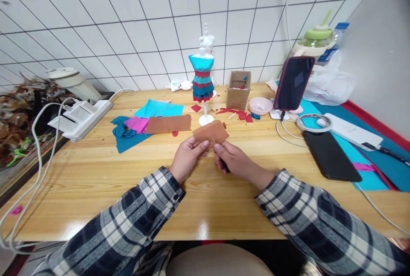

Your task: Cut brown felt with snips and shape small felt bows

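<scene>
My left hand [189, 156] pinches the lower left edge of a brown piece of crepe paper [211, 133], thumb on top. In my right hand [233, 158] is a small pair of scissors [213, 140]; a thin blade shows against the paper's lower edge, while most of the dark handle is hidden by my fingers. Just beyond the paper stands a small white mannequin [206, 45] on a round base, wearing a dress [203, 77] in light blue, red and teal layers. Another brown strip [168, 123] lies left of my hands, over pink and teal pieces.
Behind my right hand are a cardboard box [238, 97], a pink bowl [260, 106] and red scraps [242, 116]. Further right sit an upright phone [294, 83], a black phone [331, 155] and cables. A white power strip [81, 118] lies at the left.
</scene>
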`<state>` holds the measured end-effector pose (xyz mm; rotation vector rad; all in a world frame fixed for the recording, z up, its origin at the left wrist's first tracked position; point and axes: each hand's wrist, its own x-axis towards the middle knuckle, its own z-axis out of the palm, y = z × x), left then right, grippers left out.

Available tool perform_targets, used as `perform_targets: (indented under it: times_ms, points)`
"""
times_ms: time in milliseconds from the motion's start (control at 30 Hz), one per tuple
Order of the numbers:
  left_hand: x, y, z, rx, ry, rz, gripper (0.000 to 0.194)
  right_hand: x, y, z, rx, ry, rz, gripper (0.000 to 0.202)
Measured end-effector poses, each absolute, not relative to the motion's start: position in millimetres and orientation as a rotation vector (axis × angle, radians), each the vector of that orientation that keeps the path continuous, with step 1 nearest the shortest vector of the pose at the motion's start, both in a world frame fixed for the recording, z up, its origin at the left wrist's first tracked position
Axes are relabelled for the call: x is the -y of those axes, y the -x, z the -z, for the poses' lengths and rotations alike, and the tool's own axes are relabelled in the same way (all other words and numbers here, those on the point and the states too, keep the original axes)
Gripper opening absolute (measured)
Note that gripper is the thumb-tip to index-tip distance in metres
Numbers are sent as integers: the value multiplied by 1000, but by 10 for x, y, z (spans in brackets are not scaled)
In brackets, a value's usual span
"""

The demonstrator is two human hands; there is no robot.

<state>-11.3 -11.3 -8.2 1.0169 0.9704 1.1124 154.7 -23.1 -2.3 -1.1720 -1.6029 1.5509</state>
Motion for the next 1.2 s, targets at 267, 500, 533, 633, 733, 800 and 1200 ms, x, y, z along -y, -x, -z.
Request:
perform_targets:
  times_ms: [267,500,533,633,733,800,1200]
  points:
    - [112,106,109,-959,-1007,-1121,30,250,-1543,-22,1635,1234,-1495,35]
    - [145,98,46,-801,-963,-1116,38,242,-1552,-28,1664,1254,-1463,30]
    - [148,96,33,-761,-939,-1132,39,236,-1556,-21,1690,1255,-1440,29]
    - [139,93,28,-776,-878,-1172,35,221,-1575,5,1780,1252,-1373,30]
    - [117,96,60,-845,-872,-1177,31,219,-1589,37,1807,1230,-1397,32]
    - [106,102,80,-860,-876,-1169,31,219,-1591,62,1781,1198,-1454,35]
    - [120,84,-1,-827,-820,-1162,29,184,-1610,123,1619,1114,-1686,35]
